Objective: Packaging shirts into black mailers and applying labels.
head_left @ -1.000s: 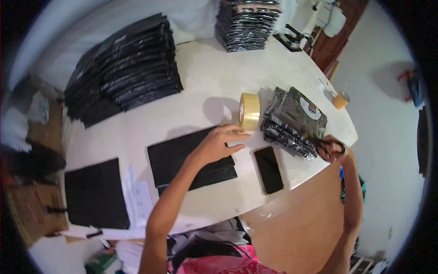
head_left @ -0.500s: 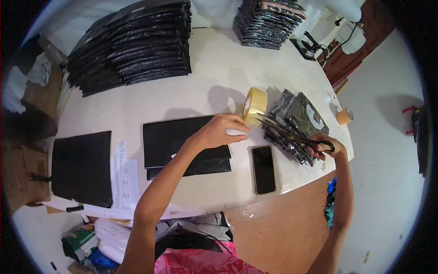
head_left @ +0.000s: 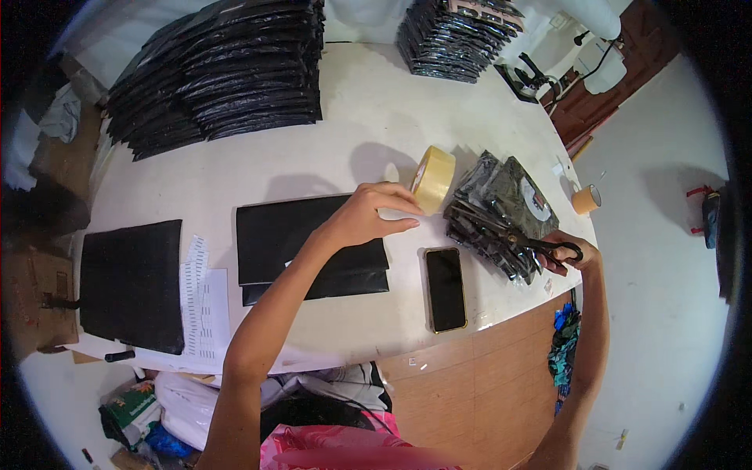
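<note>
My left hand (head_left: pixel 368 215) reaches over a black folded bag (head_left: pixel 305 247) on the white table and pinches the free end of the tape pulled from a yellowish tape roll (head_left: pixel 432 178), which stands on edge. My right hand (head_left: pixel 568 252) holds black scissors (head_left: pixel 540 245) by the handles, blades pointing left across a small stack of black packaged items (head_left: pixel 505 211). A black phone (head_left: pixel 445 288) lies face up between the bag and that stack.
Tall piles of black bags (head_left: pixel 219 74) fill the far left of the table, another pile (head_left: pixel 454 35) the far right. A black flat bag (head_left: pixel 129 283) and printed paper sheets (head_left: pixel 202 301) lie at the left. A small tape roll (head_left: pixel 585 199) sits near the right edge.
My view has shifted so the table sits lower and larger. My left hand stays at the tape roll; my right hand with the scissors has stayed by the small stack.
</note>
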The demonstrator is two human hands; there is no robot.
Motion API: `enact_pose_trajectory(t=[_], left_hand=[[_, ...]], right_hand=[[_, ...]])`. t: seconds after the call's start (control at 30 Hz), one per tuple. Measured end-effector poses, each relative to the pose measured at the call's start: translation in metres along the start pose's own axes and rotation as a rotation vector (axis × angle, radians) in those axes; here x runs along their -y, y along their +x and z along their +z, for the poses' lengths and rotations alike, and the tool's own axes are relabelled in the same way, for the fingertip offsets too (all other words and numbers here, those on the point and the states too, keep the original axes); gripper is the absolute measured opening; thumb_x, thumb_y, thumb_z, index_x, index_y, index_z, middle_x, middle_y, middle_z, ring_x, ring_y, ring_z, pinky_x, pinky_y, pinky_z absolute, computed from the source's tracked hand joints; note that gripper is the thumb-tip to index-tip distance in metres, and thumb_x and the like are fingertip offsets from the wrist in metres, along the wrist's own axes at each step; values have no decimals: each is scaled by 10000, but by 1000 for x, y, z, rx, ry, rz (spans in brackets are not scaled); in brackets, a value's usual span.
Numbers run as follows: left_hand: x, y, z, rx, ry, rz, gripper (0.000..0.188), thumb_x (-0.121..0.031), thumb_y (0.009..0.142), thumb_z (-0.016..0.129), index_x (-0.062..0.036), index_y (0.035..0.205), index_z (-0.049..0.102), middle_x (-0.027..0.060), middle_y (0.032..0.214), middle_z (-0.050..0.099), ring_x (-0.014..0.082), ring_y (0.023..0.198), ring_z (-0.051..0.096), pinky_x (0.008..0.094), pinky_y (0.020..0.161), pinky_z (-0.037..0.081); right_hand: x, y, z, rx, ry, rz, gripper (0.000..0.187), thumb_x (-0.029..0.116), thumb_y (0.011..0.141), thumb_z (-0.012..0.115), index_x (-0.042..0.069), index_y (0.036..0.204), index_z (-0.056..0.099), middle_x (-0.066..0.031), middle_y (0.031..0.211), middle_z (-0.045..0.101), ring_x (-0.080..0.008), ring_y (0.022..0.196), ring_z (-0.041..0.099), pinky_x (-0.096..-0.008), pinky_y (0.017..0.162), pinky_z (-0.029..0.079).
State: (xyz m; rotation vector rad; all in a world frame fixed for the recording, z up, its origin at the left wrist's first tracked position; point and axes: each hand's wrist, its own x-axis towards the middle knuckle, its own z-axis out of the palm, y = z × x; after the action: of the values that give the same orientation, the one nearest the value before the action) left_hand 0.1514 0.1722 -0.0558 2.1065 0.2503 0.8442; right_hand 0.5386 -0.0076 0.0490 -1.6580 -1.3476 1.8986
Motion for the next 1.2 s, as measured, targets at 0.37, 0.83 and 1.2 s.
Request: enact_pose_trajectory(t=[0.37, 0.83, 1.2], left_hand=[[3, -2, -3, 50, -116, -86, 271, -50, 745, 782, -63, 1012, 737, 115, 1160, 665, 226, 1039, 638, 334, 906, 491], [7, 1, 1, 45, -150, -119, 228, -68, 753, 780, -62, 979, 747, 126, 1128, 680, 227, 1031, 647, 322, 888, 499], [4, -13, -2, 36, -178, -149, 217, -9, 754, 760, -44, 967, 743, 124, 1160, 663, 221, 1069, 623, 317, 905, 495]], right_hand=[[6, 34, 7, 90, -8, -45, 610, 633, 688, 739, 52, 827, 617, -3, 661, 548, -83, 505, 499, -219, 437, 371], [12, 56, 6, 89, 96, -79, 484, 494, 745, 766, 36, 808, 623, 13, 653, 519, -69, 506, 460, -217, 415, 347], [4, 52, 33, -191, -191, -128, 472, 409, 747, 802, 69, 553, 537, 37, 475, 457, -53, 389, 419, -241, 353, 293]])
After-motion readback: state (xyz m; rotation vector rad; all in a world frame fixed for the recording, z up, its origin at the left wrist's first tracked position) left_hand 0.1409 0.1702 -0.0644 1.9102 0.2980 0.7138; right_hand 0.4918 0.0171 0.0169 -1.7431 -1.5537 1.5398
